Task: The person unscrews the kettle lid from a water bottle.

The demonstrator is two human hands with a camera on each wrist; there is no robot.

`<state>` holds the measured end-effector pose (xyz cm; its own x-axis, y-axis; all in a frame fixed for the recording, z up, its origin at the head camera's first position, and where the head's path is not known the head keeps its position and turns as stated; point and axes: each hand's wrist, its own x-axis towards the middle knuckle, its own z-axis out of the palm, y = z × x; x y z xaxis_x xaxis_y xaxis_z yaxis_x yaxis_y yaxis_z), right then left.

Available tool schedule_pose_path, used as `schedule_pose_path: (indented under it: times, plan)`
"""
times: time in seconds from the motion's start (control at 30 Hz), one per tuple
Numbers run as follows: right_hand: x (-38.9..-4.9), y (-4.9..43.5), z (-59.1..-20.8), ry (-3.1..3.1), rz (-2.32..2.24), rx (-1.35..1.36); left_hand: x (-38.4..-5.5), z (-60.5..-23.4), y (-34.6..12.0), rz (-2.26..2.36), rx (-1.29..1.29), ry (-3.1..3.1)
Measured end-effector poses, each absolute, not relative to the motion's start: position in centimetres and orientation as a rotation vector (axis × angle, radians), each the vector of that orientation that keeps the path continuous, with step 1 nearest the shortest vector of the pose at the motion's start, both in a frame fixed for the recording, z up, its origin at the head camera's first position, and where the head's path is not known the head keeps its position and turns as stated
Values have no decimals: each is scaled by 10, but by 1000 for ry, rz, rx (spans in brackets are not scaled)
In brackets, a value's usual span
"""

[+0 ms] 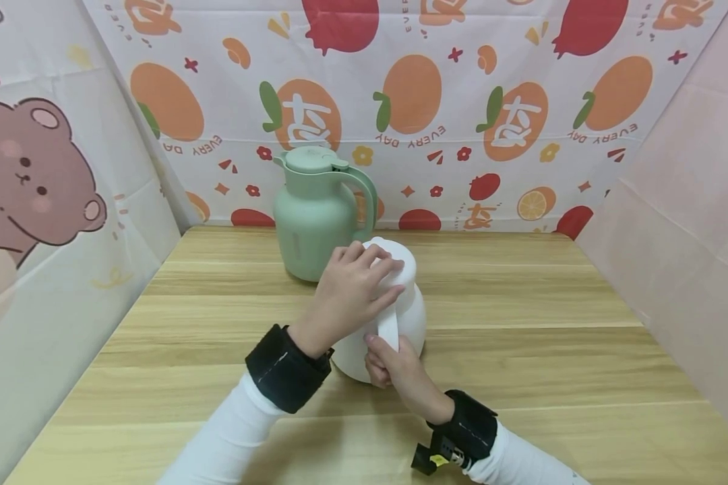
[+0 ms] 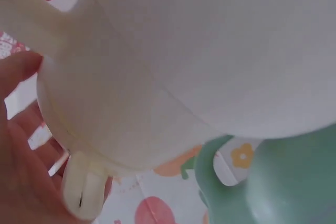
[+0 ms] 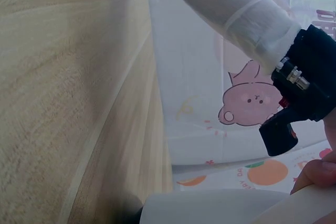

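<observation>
A white thermos jug [image 1: 415, 316] stands on the wooden table, its handle [image 1: 388, 329] toward me. My right hand [image 1: 405, 374] grips that handle, thumb along its near side. Over the jug's white lid [image 1: 404, 259] lies my left hand [image 1: 353, 289], with bent fingers across the top and the thumb close to the handle's upper end. In the left wrist view the left hand [image 2: 23, 177] reaches round the lid end of the jug [image 2: 210, 51]. Only the right fingers [image 3: 315, 174] and part of the white jug [image 3: 205, 208] show in the right wrist view.
Behind the white jug, slightly left, a green thermos jug [image 1: 312, 215] stands near the back edge of the table [image 1: 522, 377]. A fruit-print cloth [image 1: 412, 94] hangs behind the table, with pale cloths on both sides. Each wrist wears a black band.
</observation>
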<state>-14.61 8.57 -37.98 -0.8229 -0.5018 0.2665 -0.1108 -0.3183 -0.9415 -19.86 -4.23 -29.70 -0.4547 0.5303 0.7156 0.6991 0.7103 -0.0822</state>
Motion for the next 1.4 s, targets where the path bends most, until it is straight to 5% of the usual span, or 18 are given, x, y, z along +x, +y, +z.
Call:
schedule_pose_path:
  times: [0.83,1.2,1.4]
  plan:
    - [-146,86,-379,1582,-2256,-731,-191,-289,-22,-98,-788,-2176]
    - [-147,88,-382,1670,-2223,-767,-211,-272,-85,-985,-1259,-2355]
    - [-147,88,-383,1682,-2215,-775,-219,-281,-100,-1010,-1460,-2331]
